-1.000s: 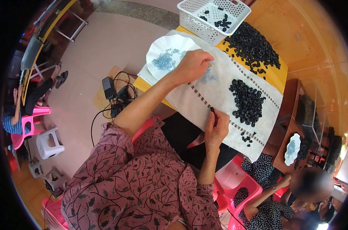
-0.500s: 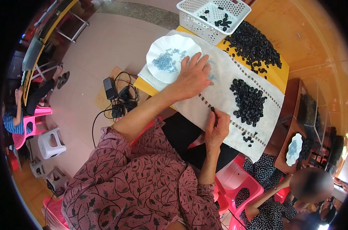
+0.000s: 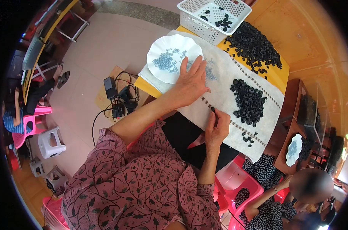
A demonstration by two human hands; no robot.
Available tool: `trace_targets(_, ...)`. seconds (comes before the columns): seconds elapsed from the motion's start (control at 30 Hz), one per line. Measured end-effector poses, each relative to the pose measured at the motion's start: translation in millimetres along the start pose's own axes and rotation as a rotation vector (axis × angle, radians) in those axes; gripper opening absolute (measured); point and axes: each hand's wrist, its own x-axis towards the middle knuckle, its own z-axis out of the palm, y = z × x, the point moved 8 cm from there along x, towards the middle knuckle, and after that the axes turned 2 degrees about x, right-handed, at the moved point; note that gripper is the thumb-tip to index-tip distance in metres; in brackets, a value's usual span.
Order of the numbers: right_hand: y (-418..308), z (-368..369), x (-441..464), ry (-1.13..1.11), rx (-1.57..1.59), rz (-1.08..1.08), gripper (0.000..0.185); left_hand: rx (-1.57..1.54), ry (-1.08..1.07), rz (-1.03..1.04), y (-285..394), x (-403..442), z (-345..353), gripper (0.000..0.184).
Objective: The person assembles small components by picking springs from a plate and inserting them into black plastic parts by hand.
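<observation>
My left hand (image 3: 192,83) lies palm down over the towel beside the scalloped white plate (image 3: 155,71). Its fingers are spread, and the fingertips reach over the plate's right rim. Small clear bluish pieces (image 3: 164,62) fill part of the plate, and more of them (image 3: 211,71) lie loose on the towel just right of my fingers. Between thumb and fingers, my right hand (image 3: 218,128) pinches a small black part (image 3: 213,109) near the towel's front stripe. A pile of black ring-like parts (image 3: 248,101) sits to the right of that hand.
The striped white towel (image 3: 223,82) covers much of the yellow table (image 3: 284,76). At the back stand a white perforated basket (image 3: 199,27) and a large heap of black parts (image 3: 254,44). Cables and adapters (image 3: 120,99) lie left. Another person (image 3: 271,191) sits at right.
My left hand has drawn slightly toward me, away from the loose clear pieces, with its fingers straighter. My right hand stays in place with the black part.
</observation>
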Motion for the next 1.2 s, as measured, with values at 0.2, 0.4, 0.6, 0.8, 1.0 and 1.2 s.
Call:
trace_targets(0.2, 1, 2, -2, -0.007, 0.005, 0.018, 0.015, -0.025, -0.018, 0.04, 18, 5, 12, 0.056)
trace_targets(0.4, -1, 1, 0, -0.012, -0.009, 0.014, 0.015, -0.087, 0.004, 0.104, 26, 3, 7, 0.045)
trace_targets(0.6, -1, -1, 0, 0.002, -0.004, 0.006, 0.015, -0.201, 0.236, 0.002, -11, -19, -20, 0.04)
trace_targets(0.8, 2, 0, -2, 0.008, -0.003, -0.001, 0.015, -0.178, 0.26, -0.13, -41, -29, -42, 0.037)
trace_targets(1.0, -1, 0, 0, 0.021, -0.002, -0.005, 0.015, -0.135, 0.239, -0.079, -39, -18, -25, 0.025)
trace_targets(1.2, -1, -1, 0, 0.02, 0.001, -0.003, 0.015, -0.06, 0.128, -0.142, -53, -6, -19, 0.016)
